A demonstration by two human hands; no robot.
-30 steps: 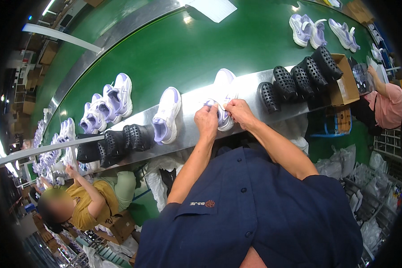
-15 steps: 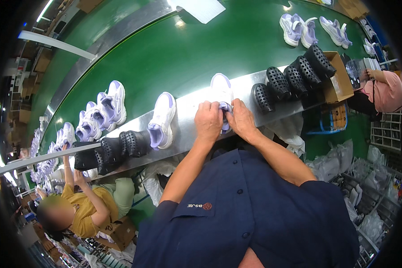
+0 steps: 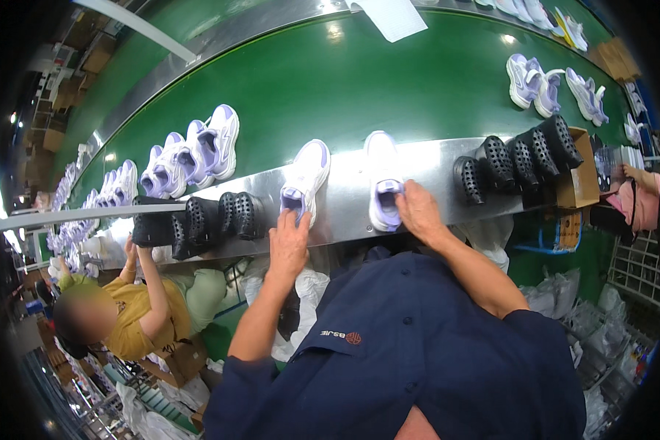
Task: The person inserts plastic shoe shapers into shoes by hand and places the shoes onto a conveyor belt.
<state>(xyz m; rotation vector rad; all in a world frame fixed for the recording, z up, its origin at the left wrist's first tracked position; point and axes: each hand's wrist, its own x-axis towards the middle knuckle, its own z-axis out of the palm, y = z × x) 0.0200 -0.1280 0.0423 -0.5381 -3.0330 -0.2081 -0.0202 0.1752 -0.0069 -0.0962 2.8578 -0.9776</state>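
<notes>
Two white and lavender sneakers lie side by side before me, toes pointing away. At the left sneaker (image 3: 312, 170), the fingers of my left hand (image 3: 290, 246) are closed on the heel collar. My right hand (image 3: 422, 214) grips the right edge of the other sneaker (image 3: 381, 158) at its opening. The lavender lining shows inside both openings. My fingertips are partly hidden against the shoes.
Black perforated shoe forms (image 3: 499, 163) stand right of me, beside a cardboard box (image 3: 578, 169); more black forms (image 3: 202, 224) stand left. Several sneakers (image 3: 198, 150) line the green belt (image 3: 389, 81). A metal ledge (image 3: 352, 198) runs along its near edge. A co-worker (image 3: 143, 312) sits at left.
My left hand has left the right sneaker and moved to the heel of the left one. My right hand stays at the right sneaker. The view has shifted, moving the scene.
</notes>
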